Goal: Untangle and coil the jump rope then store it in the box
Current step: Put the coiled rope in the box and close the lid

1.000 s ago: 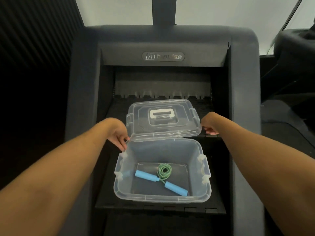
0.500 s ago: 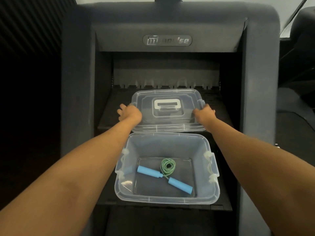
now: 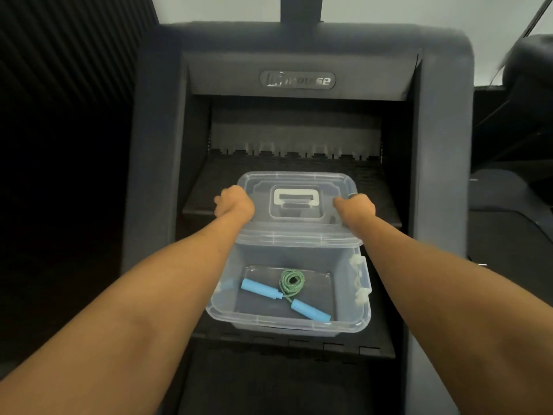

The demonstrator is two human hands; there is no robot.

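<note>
A clear plastic box [image 3: 287,323] stands on a dark stepped surface. Inside it lies the jump rope [image 3: 291,281], its green cord coiled, with two blue handles [image 3: 260,289] beside and in front of the coil. The clear lid [image 3: 296,232], with a white handle on top, hangs above the box's far edge and overlaps it. My left hand [image 3: 235,204] grips the lid's left side. My right hand [image 3: 356,209] grips its right side.
The box sits on a step of a dark machine [image 3: 299,49] whose side panels rise close on both sides. White latches [image 3: 360,283] hang on the box's right wall. A higher step [image 3: 203,202] lies behind the lid.
My hands went from beside the lid to gripping its two sides. The lid has come forward over the box's far edge.
</note>
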